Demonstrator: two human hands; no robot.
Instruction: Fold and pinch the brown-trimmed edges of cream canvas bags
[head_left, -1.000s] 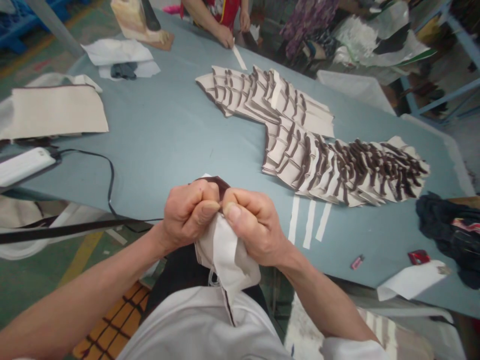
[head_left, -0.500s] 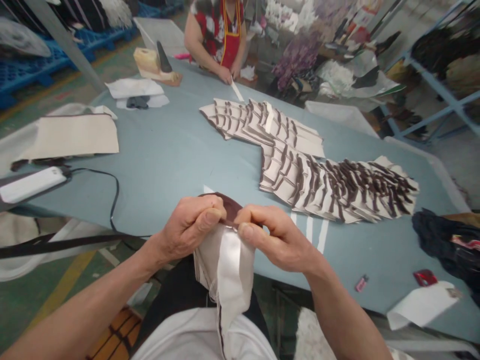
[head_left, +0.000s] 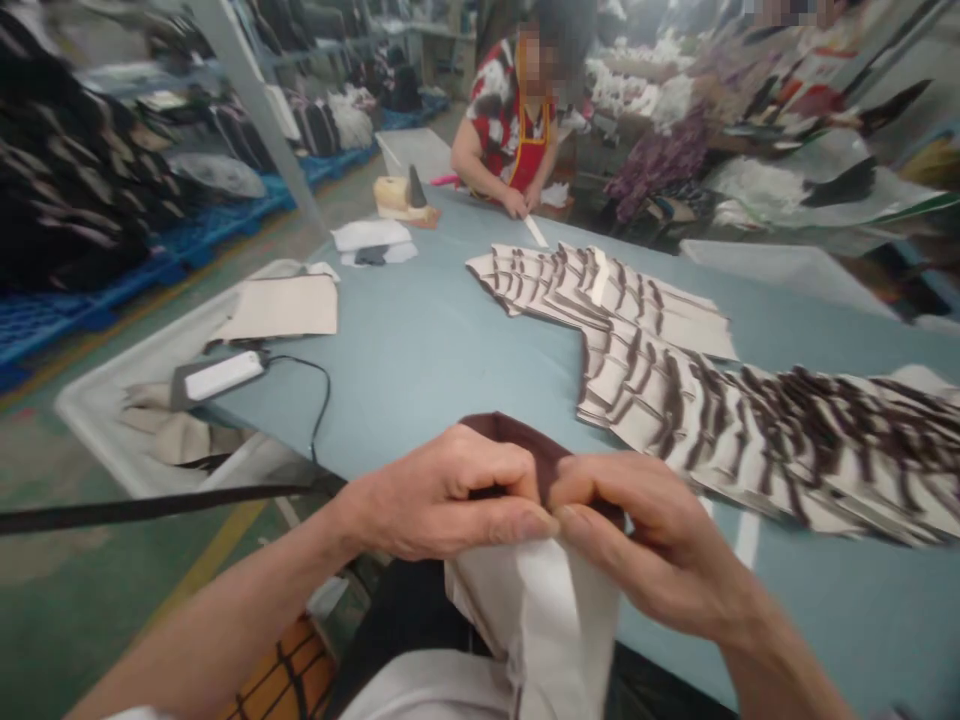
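My left hand and my right hand are side by side at the near table edge, both pinching the top of a cream fabric piece with a dark brown trim. The thumbs press the fabric against curled fingers. The piece hangs down toward my lap. Beyond my hands, a long fanned row of similar cream and brown pieces lies across the blue-grey table.
A person in a red apron works at the far end of the table. A flat cream sheet, a white device with a black cable and a dark strap lie at the left. White strips lie near my right hand.
The view has tilted up and shifted, showing more of the room. My hands stay pinched on the fabric and have drawn closer together along the brown trim.
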